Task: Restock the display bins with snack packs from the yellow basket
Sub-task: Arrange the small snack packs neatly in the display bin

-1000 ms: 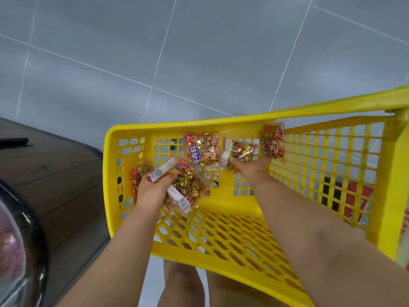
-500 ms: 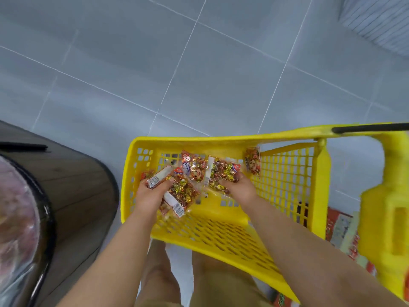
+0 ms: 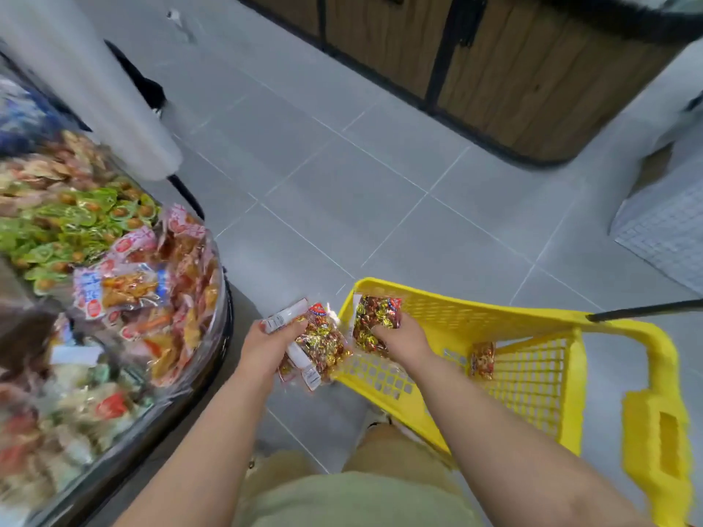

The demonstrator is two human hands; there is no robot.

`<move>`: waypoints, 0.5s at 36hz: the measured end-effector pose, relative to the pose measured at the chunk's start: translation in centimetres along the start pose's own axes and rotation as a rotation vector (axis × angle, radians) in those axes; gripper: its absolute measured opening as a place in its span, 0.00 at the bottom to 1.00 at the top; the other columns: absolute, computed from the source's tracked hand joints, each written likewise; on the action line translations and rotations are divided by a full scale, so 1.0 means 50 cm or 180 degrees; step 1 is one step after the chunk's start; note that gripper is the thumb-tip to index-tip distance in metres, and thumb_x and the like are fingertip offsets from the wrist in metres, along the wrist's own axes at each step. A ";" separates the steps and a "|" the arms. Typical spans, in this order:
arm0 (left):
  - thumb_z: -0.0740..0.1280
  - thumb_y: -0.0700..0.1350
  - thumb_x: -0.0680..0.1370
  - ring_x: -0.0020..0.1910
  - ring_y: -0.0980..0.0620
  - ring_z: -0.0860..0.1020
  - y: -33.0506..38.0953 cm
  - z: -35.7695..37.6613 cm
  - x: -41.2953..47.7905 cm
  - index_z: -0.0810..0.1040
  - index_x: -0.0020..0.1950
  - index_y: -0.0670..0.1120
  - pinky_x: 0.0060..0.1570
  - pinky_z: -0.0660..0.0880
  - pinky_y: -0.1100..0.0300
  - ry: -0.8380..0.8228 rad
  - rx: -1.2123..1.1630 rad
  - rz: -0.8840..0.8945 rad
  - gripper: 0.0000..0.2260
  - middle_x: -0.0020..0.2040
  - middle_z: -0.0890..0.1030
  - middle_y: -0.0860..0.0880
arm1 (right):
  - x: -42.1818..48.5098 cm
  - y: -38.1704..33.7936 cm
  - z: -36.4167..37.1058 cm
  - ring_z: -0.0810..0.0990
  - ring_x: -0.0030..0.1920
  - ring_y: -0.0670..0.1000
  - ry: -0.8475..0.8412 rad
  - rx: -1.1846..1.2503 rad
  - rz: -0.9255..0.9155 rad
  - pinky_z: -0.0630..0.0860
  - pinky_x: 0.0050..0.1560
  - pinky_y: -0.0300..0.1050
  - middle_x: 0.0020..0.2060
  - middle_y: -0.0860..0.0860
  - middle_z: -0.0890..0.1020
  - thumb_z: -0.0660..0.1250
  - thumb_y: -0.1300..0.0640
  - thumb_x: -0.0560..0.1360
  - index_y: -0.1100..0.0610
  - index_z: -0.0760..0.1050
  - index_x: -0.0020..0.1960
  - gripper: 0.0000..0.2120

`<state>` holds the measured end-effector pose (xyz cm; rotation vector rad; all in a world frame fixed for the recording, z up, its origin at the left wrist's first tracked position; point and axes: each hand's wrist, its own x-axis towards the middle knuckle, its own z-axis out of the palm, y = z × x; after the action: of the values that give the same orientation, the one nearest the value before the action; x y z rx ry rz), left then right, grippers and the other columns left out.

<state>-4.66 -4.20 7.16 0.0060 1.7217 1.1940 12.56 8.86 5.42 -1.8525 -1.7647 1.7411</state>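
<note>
Your left hand (image 3: 266,344) grips a bunch of candy packs (image 3: 323,346) at lower centre, right hand (image 3: 403,342) pinches another candy pack (image 3: 374,317) over the yellow basket (image 3: 475,317), so carry both left to the display bin (image 3: 227,310) and lay them flat, no dropping.

Grey floor tiles (image 3: 342,176) with pale grout lines fill the middle of the view. Along the far side stands a wood-panelled stand (image 3: 494,62), its planks upright and divided by black strips (image 3: 443,55). A white column (image 3: 95,81) rises at the left, blurred. A white box with a fine grid pattern (image 3: 665,230) sits on the floor at the right edge. Below, seen from above, are a person's olive-green shirt (image 3: 353,500) and tan shorts (image 3: 395,454).
</note>
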 end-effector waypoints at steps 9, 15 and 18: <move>0.76 0.41 0.71 0.41 0.44 0.83 -0.005 -0.359 -0.099 0.78 0.55 0.46 0.41 0.79 0.49 0.0594 -0.0494 0.0227 0.15 0.45 0.85 0.42 | -0.135 -0.093 0.300 0.80 0.44 0.49 -0.0156 -0.0211 -0.0711 0.72 0.41 0.38 0.41 0.46 0.81 0.72 0.56 0.70 0.50 0.75 0.47 0.09; 0.77 0.45 0.69 0.38 0.49 0.83 -0.049 -0.566 -0.155 0.75 0.55 0.46 0.38 0.78 0.58 0.1070 -0.0846 0.0214 0.18 0.41 0.84 0.48 | -0.199 -0.162 0.472 0.80 0.48 0.51 -0.0386 -0.0226 -0.1032 0.69 0.42 0.36 0.43 0.48 0.80 0.72 0.58 0.70 0.53 0.77 0.53 0.12; 0.78 0.45 0.68 0.33 0.49 0.80 -0.067 -0.644 -0.187 0.74 0.59 0.43 0.29 0.76 0.56 0.1274 -0.0959 0.0181 0.23 0.36 0.82 0.47 | -0.227 -0.189 0.537 0.79 0.54 0.51 -0.0614 -0.0266 -0.1136 0.71 0.47 0.37 0.49 0.48 0.80 0.73 0.55 0.70 0.53 0.74 0.57 0.17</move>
<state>-21.31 -33.11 11.85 -0.3919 1.8696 1.5661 -9.23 -12.33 9.24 -1.3205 -2.1085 1.7736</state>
